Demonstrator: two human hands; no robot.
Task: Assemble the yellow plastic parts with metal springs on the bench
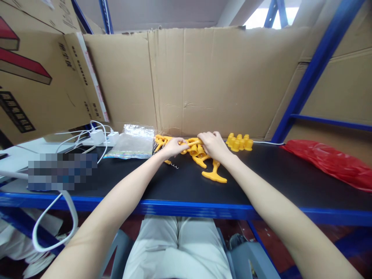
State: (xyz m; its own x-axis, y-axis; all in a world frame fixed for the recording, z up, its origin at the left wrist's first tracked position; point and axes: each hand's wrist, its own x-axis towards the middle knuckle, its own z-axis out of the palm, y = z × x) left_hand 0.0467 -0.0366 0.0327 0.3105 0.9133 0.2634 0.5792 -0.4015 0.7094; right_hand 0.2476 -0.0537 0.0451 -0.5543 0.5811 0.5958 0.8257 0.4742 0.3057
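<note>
My left hand (174, 147) has its fingers pinched on the left end of a yellow plastic corkscrew piece (193, 142). The fingers of my right hand (212, 144) are closed around that piece's right end. Just below it are yellow bell-shaped cups (194, 151). Two yellow T-shaped handles lie nearer to me, one handle (200, 161) under my right hand and another handle (214, 176) by my right forearm. Beside my left hand are more yellow corkscrew parts (159, 142) with metal spirals, and one bare spiral (174, 166) pokes out below. My fingers partly hide the held piece.
A group of yellow cups (239, 142) stands upright at the right rear. A clear plastic bag (132, 142) lies at left, near white chargers (98, 136) and cables. A red plastic bag (328, 161) rests far right. Cardboard (226, 85) walls the back of the black tabletop (174, 188).
</note>
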